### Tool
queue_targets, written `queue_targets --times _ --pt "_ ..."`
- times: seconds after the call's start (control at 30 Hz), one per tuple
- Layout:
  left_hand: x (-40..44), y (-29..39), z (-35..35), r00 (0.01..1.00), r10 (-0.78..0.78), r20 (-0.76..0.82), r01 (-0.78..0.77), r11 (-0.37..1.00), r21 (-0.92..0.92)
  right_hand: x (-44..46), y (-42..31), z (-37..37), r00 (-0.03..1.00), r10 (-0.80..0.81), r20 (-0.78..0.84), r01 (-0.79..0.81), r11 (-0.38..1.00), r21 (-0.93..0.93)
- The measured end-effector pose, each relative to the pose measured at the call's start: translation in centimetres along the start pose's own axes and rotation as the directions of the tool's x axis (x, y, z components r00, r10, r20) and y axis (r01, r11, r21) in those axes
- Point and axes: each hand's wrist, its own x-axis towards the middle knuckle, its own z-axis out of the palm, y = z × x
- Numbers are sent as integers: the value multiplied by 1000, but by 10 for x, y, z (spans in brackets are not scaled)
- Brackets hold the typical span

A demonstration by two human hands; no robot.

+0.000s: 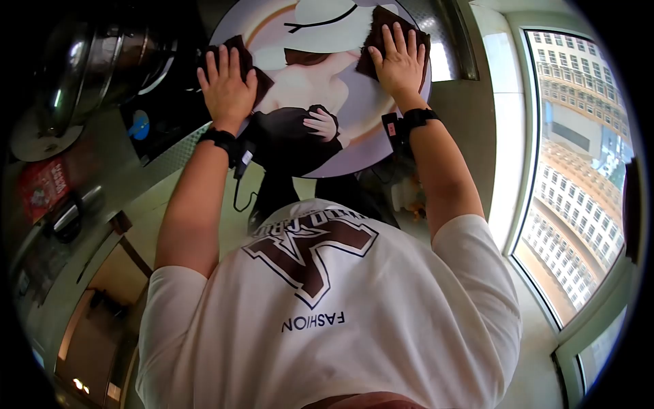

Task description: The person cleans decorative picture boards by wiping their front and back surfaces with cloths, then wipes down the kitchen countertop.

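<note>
a wearer's view down over a white shirt [381, 327] to a round table [368, 157], its top printed with a pale figure in a wide hat. both arms reach forward, one to each side of that picture.

the left hand [229, 95] lies palm down, fingers a little spread and thumb out, on a dark brown cloth [263, 86] near the table's left edge. the right hand [400, 69] lies the same way, thumb toward the middle, on a second brown cloth [368, 60] near the right edge. neither hand grips or pinches; each cloth lies under an open palm and pokes out around it. held flat like this, the palms likely share their pressure across the fabric and hold it against the smooth top. the wide gap between the hands seems to balance the reach, giving each cloth its own side.

a black wristband [219, 138] on the left arm and another wristband [419, 119] on the right sit behind the hands, clear of the fabric. at far left, in poor light, is what may be a large metal pot [102, 68]. a tall window [572, 157] is at right.
</note>
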Motion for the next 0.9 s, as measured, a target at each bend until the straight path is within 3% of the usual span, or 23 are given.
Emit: queue_targets --times 0.1,0.17,0.23,0.3,0.33,0.37,0.43,0.5,0.57,0.6,0.67,0.73,0.77,0.8,0.83,0.9 --pt "-9 46 -12 996 62 64 -59 997 -55 0 -5 -1 999 34 12 -33 999 -29" --pt "-16 103 -39 959 228 167 -173 940 -293 -1 -5 2 999 33 -21 -33 999 1" --pt "-37 152 -48 852 508 129 -413 803 -429 0 -5 -1 999 49 3 -49 998 -29" --pt "-64 179 -38 736 677 -34 -586 610 -533 -1 -3 -3 999 43 -4 -43 999 -23" --pt "-69 178 -41 702 712 -28 -612 583 -534 -2 -3 -3 999 31 -13 -31 999 -9" --pt "-62 166 -48 702 712 -27 -612 583 -534 -1 -3 -3 999 31 -12 -31 999 -8" --pt "-43 119 -55 719 651 244 -430 692 -580 -2 -3 -1 1000 26 -13 -26 999 -25" --pt "-30 62 -36 899 385 208 -326 907 -268 0 -6 -4 999 27 -24 -27 1000 -4" --pt "-2 16 -10 989 106 101 -104 994 -19 -4 -6 -5 999 27 -30 -27 1000 13" --pt "6 20 1 989 106 101 -105 994 -19 -3 -7 -5 999 34 -23 -34 999 1" --pt "15 38 15 997 -73 38 72 997 13 3 -7 -5 999 33 -24 -34 999 -9" --pt "-5 97 -22 976 203 81 -185 964 -192 3 -7 -7 999 37 -7 -38 998 -48" --pt "-16 124 -38 918 359 169 -304 910 -282 1 -8 -7 999 41 6 -40 997 -67" --pt "-36 142 -36 868 486 102 -427 835 -348 -1 -7 -6 999 37 -6 -38 997 -61" --pt "-49 148 -38 830 557 21 -479 732 -485 0 -7 -6 999 33 -22 -34 998 -54" --pt "-40 130 -24 831 555 31 -498 768 -402 1 -8 -4 999 39 -9 -39 998 -56"
